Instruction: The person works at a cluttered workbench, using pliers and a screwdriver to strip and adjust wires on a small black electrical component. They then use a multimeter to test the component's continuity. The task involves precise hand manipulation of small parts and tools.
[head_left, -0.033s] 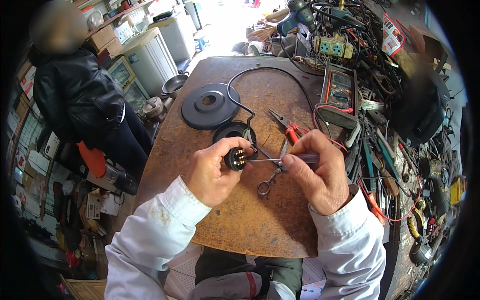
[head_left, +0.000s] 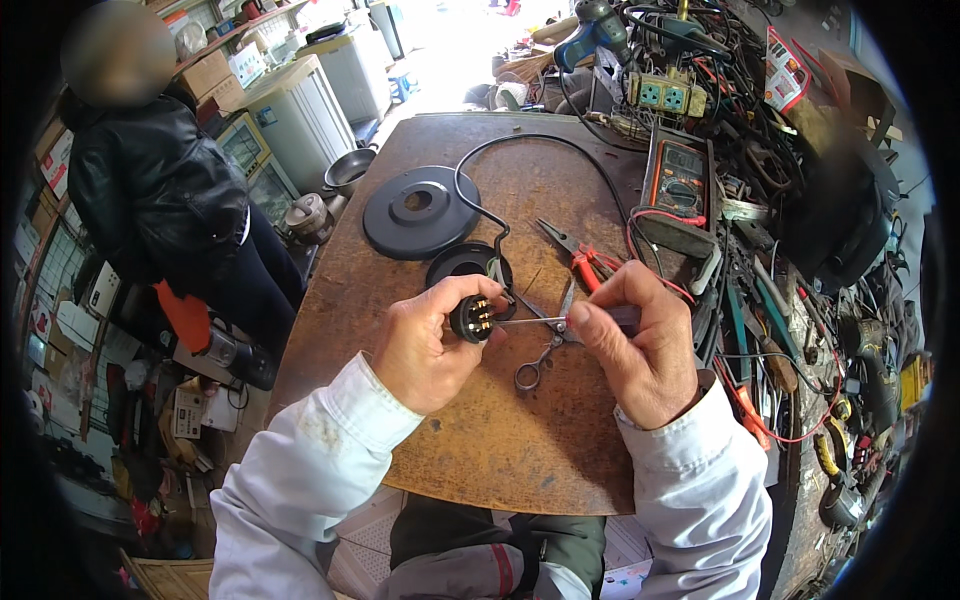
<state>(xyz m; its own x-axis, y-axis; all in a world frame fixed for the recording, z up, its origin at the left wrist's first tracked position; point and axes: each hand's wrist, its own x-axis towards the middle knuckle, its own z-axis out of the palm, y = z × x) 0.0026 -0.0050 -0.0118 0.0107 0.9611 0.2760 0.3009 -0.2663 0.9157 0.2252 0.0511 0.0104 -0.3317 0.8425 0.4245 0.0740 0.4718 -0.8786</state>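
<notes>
My left hand (head_left: pixel 425 350) is closed around a small round black connector (head_left: pixel 464 322) with brass terminals facing right. In my right hand (head_left: pixel 645 355) is a screwdriver (head_left: pixel 535 321), pinched by its handle, its thin shaft running left to the connector. Fingers hide where exactly the tip sits. A black cable (head_left: pixel 545 137) curves over the table and ends in loose wires by my left fingertips. Just beyond that hand lie a black round base (head_left: pixel 455 262) and a larger black disc (head_left: pixel 385 225) with a central hole. Scissors (head_left: pixel 540 365) lie beneath the screwdriver.
Red-handled pliers (head_left: pixel 575 250) rest on the worn wooden table (head_left: pixel 500 450). A multimeter (head_left: pixel 683 180) sits in a tray at the back right. Tools and cables crowd the right side. At the left stands another person (head_left: pixel 165 190) in a black jacket, near a pan (head_left: pixel 350 168).
My right fingers have shifted slightly on the screwdriver handle, the thumb a little to the right. My left hand and the connector look the same.
</notes>
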